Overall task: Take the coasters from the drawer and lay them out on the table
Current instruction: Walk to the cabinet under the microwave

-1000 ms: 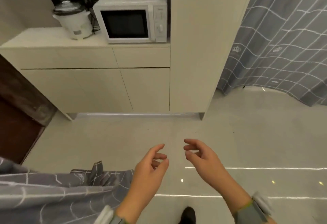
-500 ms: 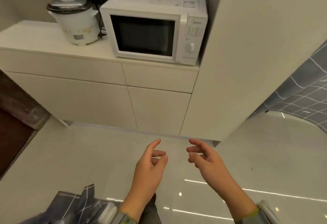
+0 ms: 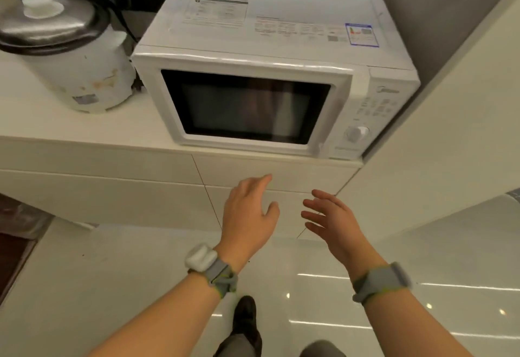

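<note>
Both hands reach toward the closed drawer (image 3: 275, 172) under the bench's (image 3: 84, 128) front edge, below the microwave (image 3: 270, 75). The left hand (image 3: 249, 216) has a released grip, fingertip at the drawer front; the right hand (image 3: 332, 218) is just beside it, fingers spread and holding nothing. No coasters show (the drawer is shut). A rice cooker (image 3: 64, 55) stands at the bench's left
</note>
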{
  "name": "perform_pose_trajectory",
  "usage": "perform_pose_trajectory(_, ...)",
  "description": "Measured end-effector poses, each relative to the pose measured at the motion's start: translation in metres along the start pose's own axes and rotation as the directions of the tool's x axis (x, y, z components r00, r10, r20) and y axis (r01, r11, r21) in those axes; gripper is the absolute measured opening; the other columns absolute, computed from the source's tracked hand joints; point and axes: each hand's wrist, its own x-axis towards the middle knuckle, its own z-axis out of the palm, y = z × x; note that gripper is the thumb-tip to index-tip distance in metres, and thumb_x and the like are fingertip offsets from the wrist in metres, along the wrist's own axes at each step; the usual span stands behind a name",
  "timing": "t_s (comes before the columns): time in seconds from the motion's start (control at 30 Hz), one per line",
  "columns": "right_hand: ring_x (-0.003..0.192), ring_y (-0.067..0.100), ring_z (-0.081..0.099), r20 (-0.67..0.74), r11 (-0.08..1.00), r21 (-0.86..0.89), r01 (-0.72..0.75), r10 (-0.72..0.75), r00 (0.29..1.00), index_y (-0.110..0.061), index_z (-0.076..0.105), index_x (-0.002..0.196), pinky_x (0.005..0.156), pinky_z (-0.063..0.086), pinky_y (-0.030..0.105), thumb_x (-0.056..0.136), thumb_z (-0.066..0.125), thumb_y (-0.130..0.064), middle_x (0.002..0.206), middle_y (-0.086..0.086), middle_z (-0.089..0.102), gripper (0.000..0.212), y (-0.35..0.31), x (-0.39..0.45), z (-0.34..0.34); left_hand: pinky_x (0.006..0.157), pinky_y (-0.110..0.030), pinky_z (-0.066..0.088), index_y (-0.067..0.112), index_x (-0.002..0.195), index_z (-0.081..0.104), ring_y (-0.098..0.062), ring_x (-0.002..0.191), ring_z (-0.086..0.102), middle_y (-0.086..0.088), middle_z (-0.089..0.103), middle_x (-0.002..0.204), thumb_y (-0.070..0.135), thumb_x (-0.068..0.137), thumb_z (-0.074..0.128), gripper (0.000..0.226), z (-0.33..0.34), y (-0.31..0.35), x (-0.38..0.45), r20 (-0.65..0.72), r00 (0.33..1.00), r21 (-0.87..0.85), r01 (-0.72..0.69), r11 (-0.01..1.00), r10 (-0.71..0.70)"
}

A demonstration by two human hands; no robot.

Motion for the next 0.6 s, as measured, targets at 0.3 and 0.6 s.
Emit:
perform_pose_trajectory(0.3, 0.131, 0.037, 0.057, -0.02, 0.781, 0.553, -0.291, 0.362, 0.932, -0.014, 0.039, 0.155, 0.104, 0.044, 0.046, 0.108, 0.036, -0.031, 0.153, 0.012, 0.051, 0.05, 0.008, 0.126, -0.015, 0.126, -0.063, 0.022, 0.029, 0.164, 0.026, -0.04, 0.157, 0.021, -0.017, 0.024, 0.169, 0.028, 0.09, 0.059, 0.081, 0.001, -0.013, 0.041, -0.11, 0.992, 0.489, -0.006, 0.872, 0.068)
perform_pose_trajectory(0.6, 0.087, 0.02, 0.062, 0.048, 0.526, 0.81, -0.259, 0.381, 0.923, -0.017, 0.059, 0.104, 0.074, 0.043, 0.032, 0.105, 0.032, -0.032, 0.112, 0.005, 0.063, 0.031, 0.021, 0.165, -0.032, 0.125, -0.065, 0.023, 0.031, 0.165, 0.019, -0.044, 0.155, 0.022, -0.015, 0.022, 0.171, 0.03, 0.089, 0.061, 0.087, -0.001, -0.021, 0.059, -0.12, 0.993, 0.572, 0.073, 0.817, -0.005)
